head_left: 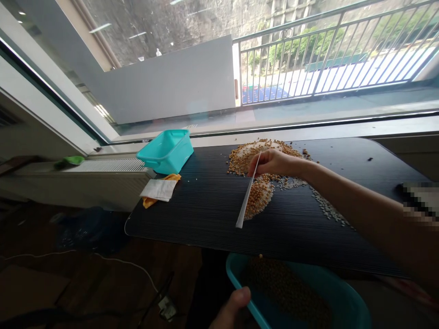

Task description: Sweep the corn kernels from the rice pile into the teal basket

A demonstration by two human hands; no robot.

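My right hand [274, 163] reaches over a black ribbed table [192, 214] and pinches the top of a thin white card or strip [247, 196]. The strip stands on edge against a heap of yellow-brown beans [260, 196]. A wider spread of beans mixed with white grains [255, 151] lies behind the hand, and a trail of white grains [327, 208] runs to the right. My left hand [231, 308] grips the rim of a teal tub [343, 301] below the table's front edge; the tub holds several beans [284, 288].
A second teal tub [166, 151] sits at the table's back left corner. A white packet over an orange one [158, 189] lies at the left edge. A radiator grille [109, 165], a window and a railing are behind. Cables [130, 267] lie on the floor.
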